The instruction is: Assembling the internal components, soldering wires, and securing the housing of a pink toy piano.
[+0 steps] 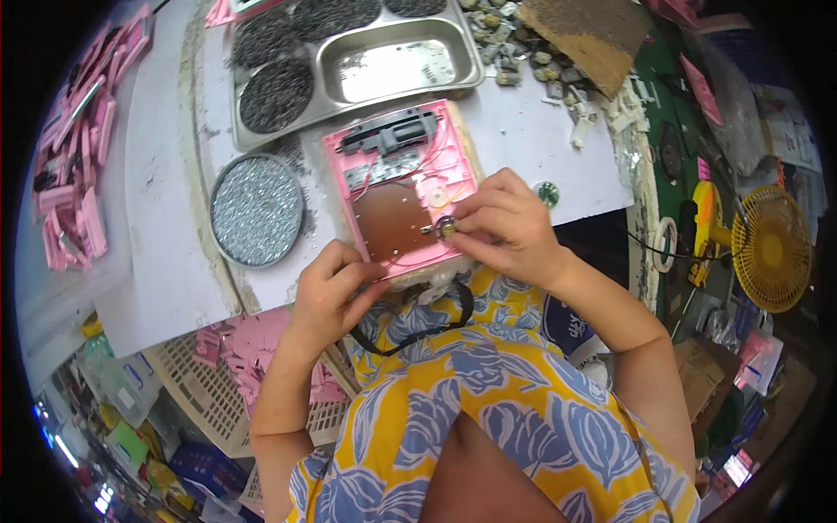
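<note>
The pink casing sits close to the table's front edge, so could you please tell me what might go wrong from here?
The small round part, held only at the right hand's fingertips, could slip.
The pink casing might slide off the table if the left hand at its lower left corner lets go.
A leftward sweep might jog the round dish, spilling its silvery pieces.

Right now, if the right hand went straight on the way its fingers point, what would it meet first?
Past the small round part it pinches, the right hand would probably meet the brown panel in the pink casing first; depth is unclear, so it might pass above it.
</note>
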